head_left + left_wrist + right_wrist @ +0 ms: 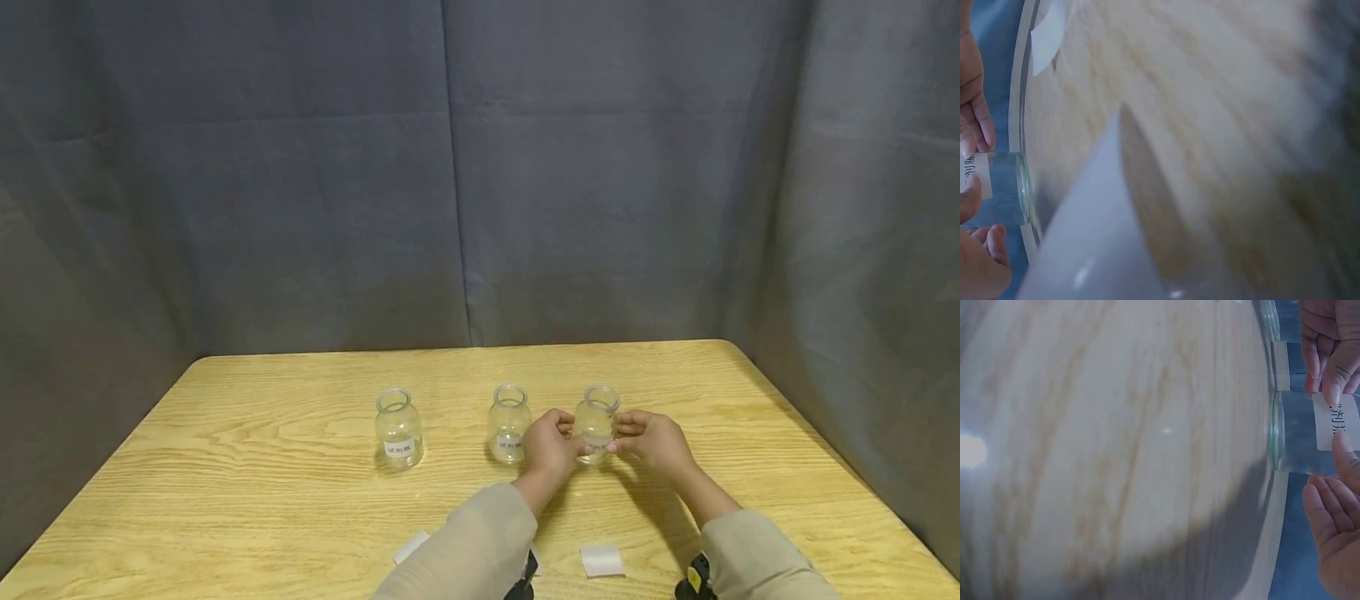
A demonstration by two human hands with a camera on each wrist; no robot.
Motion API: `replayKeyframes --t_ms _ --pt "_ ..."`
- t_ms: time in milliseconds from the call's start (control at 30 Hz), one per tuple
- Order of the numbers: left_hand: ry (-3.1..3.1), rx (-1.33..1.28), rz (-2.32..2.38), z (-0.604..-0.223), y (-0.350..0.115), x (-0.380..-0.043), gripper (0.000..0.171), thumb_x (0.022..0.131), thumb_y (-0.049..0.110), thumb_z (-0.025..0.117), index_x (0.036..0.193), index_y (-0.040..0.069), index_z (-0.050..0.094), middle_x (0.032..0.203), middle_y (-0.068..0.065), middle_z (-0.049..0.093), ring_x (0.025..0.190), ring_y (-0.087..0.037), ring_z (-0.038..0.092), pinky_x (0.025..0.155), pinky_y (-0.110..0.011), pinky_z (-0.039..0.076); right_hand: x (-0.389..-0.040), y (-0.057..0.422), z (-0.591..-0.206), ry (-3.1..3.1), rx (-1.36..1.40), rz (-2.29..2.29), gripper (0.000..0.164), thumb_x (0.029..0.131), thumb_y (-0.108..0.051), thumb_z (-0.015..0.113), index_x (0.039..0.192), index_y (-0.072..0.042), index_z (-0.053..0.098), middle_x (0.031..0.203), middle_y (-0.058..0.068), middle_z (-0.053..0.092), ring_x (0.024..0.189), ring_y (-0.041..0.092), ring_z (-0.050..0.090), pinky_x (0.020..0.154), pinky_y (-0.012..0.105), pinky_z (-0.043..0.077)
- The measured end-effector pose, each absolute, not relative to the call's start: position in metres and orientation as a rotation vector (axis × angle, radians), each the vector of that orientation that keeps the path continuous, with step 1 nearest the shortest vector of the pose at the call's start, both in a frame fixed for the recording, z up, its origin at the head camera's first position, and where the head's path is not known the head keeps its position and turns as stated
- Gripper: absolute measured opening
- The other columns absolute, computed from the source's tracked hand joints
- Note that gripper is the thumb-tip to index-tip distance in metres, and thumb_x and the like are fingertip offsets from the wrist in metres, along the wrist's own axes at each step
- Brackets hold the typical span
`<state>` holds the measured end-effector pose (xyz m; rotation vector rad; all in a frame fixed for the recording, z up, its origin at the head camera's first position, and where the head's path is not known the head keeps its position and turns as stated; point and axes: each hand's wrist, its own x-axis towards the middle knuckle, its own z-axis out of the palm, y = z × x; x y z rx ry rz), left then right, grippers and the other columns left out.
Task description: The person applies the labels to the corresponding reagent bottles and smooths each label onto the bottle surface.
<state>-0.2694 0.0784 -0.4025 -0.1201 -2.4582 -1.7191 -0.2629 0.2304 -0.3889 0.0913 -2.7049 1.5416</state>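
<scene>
The rightmost clear glass jar (597, 423) stands upright on the table, with a white printed label (1337, 422) on its front. My left hand (551, 446) holds the jar's left side, its thumb on the label. From the right, my right hand (656, 446) holds the same jar, fingers along the side and thumb pressing the label near the other thumb. In the left wrist view, my left hand (982, 265) is below the jar (1007, 187) and my right hand (972, 94) above it. The jar's mouth is uncovered.
A middle labelled jar (509, 425) stands close beside my left hand, and another labelled jar (399, 429) farther left. White paper slips (602, 561) lie near the front edge; my left sleeve (468, 546) partly covers others. Grey curtains (465, 175) surround the wooden table (262, 467).
</scene>
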Motion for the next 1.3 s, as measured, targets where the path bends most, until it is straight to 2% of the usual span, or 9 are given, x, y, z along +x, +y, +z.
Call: replayKeyframes --t_ms 433,667,800,1033,1300 --pt "-2.471 -0.137 -1.688 -0.402 0.081 -0.268 0.034 0.058 0.0 0.076 0.088 0.004 0.061 0.08 -0.002 0.059 0.076 -0.017 0.056 0.065 -0.022 0.047 -0.261 0.231 -0.388 -2.719 0.078 1.548 0.048 0.072 -0.009 0.068 0.111 0.012 0.049 0.107 0.026 0.053 0.099 0.035 0.051 0.076 0.035 0.047" --pt "-2.47 -0.178 -1.776 -0.401 0.077 -0.271 0.034 0.06 -0.003 0.073 0.091 0.001 0.06 0.086 -0.006 0.059 0.082 -0.021 0.057 0.067 -0.021 0.048 -0.261 0.233 -0.386 -2.728 0.128 1.569 0.048 0.074 -0.007 0.065 0.112 0.013 0.046 0.107 0.028 0.052 0.1 0.037 0.049 0.077 0.034 0.047" --pt "-2.486 -0.153 -1.828 -0.402 0.076 -0.271 0.034 0.063 -0.003 0.071 0.094 0.0 0.059 0.092 -0.01 0.059 0.084 -0.022 0.057 0.067 -0.022 0.048 -0.261 0.233 -0.385 -2.763 0.132 1.533 0.047 0.075 -0.007 0.064 0.114 0.012 0.044 0.108 0.027 0.051 0.101 0.038 0.048 0.081 0.039 0.044" --pt "-2.587 -0.191 -1.852 -0.406 0.062 -0.269 0.03 0.074 0.009 0.066 0.1 -0.002 0.055 0.099 -0.013 0.056 0.086 -0.024 0.056 0.069 -0.028 0.049 -0.257 0.233 -0.382 -2.855 0.135 1.393 0.042 0.079 -0.014 0.061 0.111 0.01 0.047 0.108 0.027 0.05 0.099 0.039 0.047 0.079 0.045 0.043" --pt "-2.765 -0.369 -1.777 -0.398 0.021 -0.26 0.035 0.082 0.021 0.058 0.108 -0.002 0.054 0.105 -0.012 0.055 0.098 -0.03 0.051 0.078 -0.04 0.045 -0.25 0.237 -0.379 -2.888 0.255 1.146 0.042 0.088 -0.027 0.048 0.112 0.007 0.05 0.107 0.021 0.054 0.098 0.038 0.049 0.077 0.045 0.044"
